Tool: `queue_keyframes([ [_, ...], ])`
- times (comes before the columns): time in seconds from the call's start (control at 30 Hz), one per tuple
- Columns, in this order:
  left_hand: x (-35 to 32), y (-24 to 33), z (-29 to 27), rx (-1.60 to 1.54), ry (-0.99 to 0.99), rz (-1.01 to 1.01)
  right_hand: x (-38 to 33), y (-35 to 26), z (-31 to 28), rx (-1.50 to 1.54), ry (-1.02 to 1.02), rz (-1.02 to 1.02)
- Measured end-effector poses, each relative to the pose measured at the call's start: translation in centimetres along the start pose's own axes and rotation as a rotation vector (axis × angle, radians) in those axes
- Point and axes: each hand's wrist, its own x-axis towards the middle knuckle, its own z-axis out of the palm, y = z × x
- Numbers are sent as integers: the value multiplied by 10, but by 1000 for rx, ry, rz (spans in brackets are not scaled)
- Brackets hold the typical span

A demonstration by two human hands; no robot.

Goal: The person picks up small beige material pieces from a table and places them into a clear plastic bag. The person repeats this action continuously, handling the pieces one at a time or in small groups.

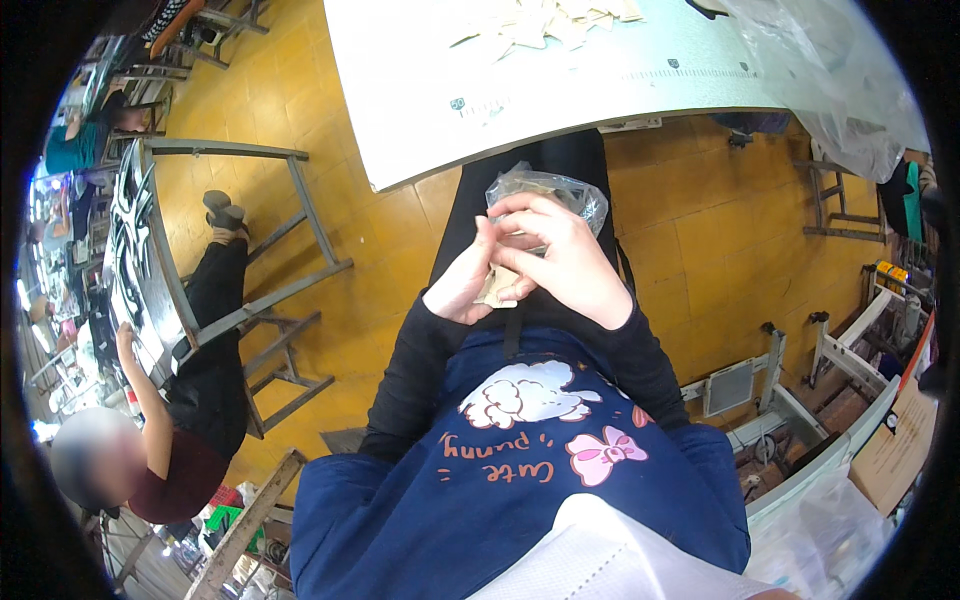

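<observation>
Above my lap, my left hand [462, 283] and my right hand [572, 260] come together. Between them are small, flat beige pieces [492, 290], with a pale edge showing below the fingers; their material is unclear. The left hand cups them from the side, thumb up. My right fingers curl over them from above and partly hide them. Just beyond the hands a clear plastic bag [590, 200] lies on my thighs, with something pale inside it. More beige pieces [545, 25] lie in a loose pile on the white table.
Ahead is the white table [420, 120], with clear plastic sheeting [840, 70] over its right end. At left a co-worker [190, 440] sits by a metal-framed table [250, 150] bearing dark strips. A metal frame [770, 380] and a cardboard piece [895, 450] are at right.
</observation>
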Motion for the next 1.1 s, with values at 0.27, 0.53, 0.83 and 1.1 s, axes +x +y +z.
queue_keyframes([
  [0.27,11,3,11,-435,86,47,-20,-18,-22,-133,100,-121],
  [0.53,21,-1,6,-531,-14,33,-20,-1,-14,-539,15,-106],
  [0.83,16,5,-4,-573,-21,86,-19,-7,-18,2,318,11],
  [1.1,1,16,-14,-499,108,219,-10,10,-12,-360,100,-188],
])
